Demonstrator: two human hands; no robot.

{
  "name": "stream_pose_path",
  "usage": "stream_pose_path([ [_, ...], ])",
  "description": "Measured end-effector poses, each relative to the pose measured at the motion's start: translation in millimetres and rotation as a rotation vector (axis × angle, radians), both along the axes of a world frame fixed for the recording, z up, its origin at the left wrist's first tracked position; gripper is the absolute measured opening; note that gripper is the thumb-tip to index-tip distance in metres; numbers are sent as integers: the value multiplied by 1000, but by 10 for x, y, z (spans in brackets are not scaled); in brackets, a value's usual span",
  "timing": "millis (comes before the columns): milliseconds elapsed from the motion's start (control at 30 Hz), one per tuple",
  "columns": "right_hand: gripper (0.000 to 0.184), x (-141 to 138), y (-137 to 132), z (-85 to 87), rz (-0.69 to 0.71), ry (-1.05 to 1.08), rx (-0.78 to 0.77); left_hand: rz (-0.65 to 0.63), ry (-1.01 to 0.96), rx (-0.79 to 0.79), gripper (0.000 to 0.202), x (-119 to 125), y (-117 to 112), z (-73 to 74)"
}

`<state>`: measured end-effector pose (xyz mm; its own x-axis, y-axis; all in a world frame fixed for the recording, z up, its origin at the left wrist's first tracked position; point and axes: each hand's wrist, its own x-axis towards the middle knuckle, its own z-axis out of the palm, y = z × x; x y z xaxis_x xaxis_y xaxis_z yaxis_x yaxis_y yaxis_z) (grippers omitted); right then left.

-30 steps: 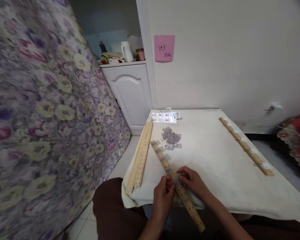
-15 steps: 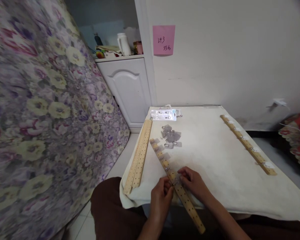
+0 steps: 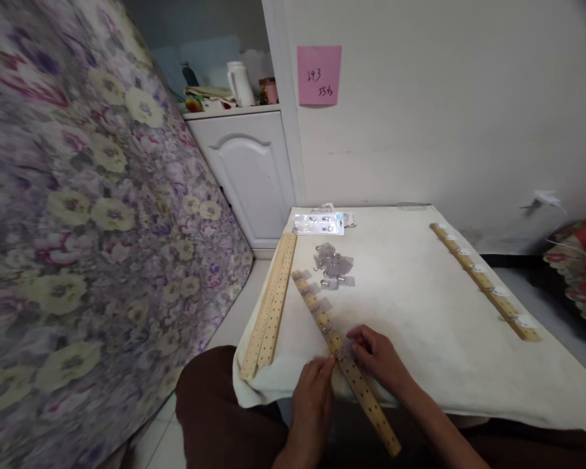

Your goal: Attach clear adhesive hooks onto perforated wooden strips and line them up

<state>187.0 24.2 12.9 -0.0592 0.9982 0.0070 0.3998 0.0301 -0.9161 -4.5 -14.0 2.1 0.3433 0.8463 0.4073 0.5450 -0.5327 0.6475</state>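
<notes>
A perforated wooden strip (image 3: 322, 319) lies slanted across the white cloth-covered table (image 3: 420, 312), with clear hooks fixed along its upper part. My right hand (image 3: 378, 357) rests on the strip, fingers pinched on a small clear hook (image 3: 345, 352). My left hand (image 3: 312, 391) sits just left of the strip, fingers curled, its tips by the same hook. A pile of loose clear hooks (image 3: 333, 266) lies beyond the strip.
Two more wooden strips (image 3: 271, 306) lie side by side at the table's left edge, and another with white pads (image 3: 483, 280) at the right. A hook package (image 3: 319, 225) sits at the back. A flowered mattress (image 3: 78, 228) leans left; white cabinet (image 3: 251, 176) behind.
My left hand has drawn back and down a little from the strip. My right hand stays on the small hook. The view has dropped slightly.
</notes>
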Motion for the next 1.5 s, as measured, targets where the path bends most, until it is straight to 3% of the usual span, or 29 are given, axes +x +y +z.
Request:
stream_pose_path([
  [233,19,1,-4,-14,-2,10,-8,18,95,116,44,-8,39,-30],
  [800,20,-41,-15,61,-44,-81,25,29,163,91,41,-20,59,-61],
  [1133,14,-93,-24,81,-76,-87,-6,17,152,58,37,-14,60,14],
  [1500,17,-82,26,66,-75,-81,-60,18,165,68,38,-10,71,-2],
])
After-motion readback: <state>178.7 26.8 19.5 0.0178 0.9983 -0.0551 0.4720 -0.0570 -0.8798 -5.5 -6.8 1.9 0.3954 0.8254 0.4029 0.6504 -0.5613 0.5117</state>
